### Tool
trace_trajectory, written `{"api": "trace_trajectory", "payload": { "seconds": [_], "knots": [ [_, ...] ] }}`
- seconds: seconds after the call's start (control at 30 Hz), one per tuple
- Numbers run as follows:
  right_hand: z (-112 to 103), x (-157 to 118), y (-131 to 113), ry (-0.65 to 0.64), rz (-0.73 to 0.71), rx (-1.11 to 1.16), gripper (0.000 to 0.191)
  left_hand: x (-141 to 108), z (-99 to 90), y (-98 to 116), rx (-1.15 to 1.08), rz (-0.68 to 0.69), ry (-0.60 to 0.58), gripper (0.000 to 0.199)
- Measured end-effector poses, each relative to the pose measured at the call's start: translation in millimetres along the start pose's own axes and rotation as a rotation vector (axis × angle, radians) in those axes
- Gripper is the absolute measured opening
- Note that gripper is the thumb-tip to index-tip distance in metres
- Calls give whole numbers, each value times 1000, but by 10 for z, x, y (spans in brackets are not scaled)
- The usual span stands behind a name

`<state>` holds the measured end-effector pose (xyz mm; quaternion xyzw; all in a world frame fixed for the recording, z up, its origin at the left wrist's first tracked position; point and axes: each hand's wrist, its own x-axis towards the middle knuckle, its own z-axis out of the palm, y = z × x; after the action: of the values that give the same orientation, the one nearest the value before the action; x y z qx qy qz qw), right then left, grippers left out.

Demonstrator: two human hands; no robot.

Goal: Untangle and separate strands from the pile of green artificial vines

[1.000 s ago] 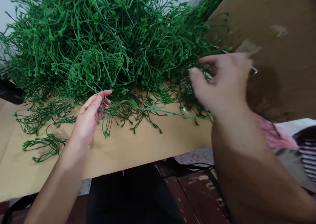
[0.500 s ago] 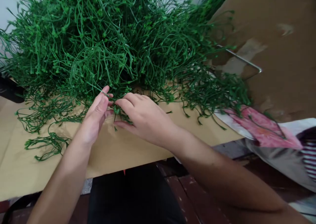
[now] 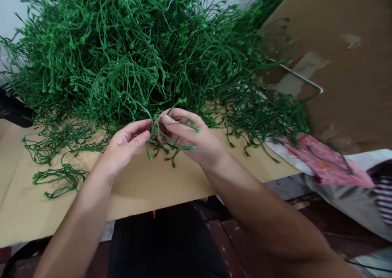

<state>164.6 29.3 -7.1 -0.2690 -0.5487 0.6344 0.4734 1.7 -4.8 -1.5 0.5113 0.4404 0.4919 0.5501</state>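
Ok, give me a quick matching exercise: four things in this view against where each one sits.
Things:
1. green sprig
2. big green pile
3. metal rod
4. pink printed bag

Places:
A. at the table's right end, under stray stems
B. against the brown cardboard, upper right
C. pinched between both hands
D. heaped at the back of the table

Pairs: 1-C, 2-D, 3-B, 4-A

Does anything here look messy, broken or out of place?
A few things. Loose green sprigs lie scattered on the tan board, apart from the big green pile. The brown cardboard on the right has torn, peeled patches. Both the left hand and right hand pinch one small sprig.
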Motion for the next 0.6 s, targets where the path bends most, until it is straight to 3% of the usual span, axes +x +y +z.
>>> {"api": "trace_trajectory", "payload": {
  "seconds": [0.17,0.27,0.47,0.53,0.6],
  "knots": [
    [-8,-5,25,1,59,39,24,65,17,-55,21,27,45,34],
    [-93,-10,42,38,16,-119,17,90,17,-54,66,17,57,32],
    [-211,-82,-111,304,-381,-594,16,78,32,-24,140,116,171,28],
    [-144,-107,-163,248,-465,-746,20,70,47,-17,208,118,146,30],
    [-53,-108,-168,102,-497,-885,23,64,57,-15,264,129,114,34]
  ]
}}
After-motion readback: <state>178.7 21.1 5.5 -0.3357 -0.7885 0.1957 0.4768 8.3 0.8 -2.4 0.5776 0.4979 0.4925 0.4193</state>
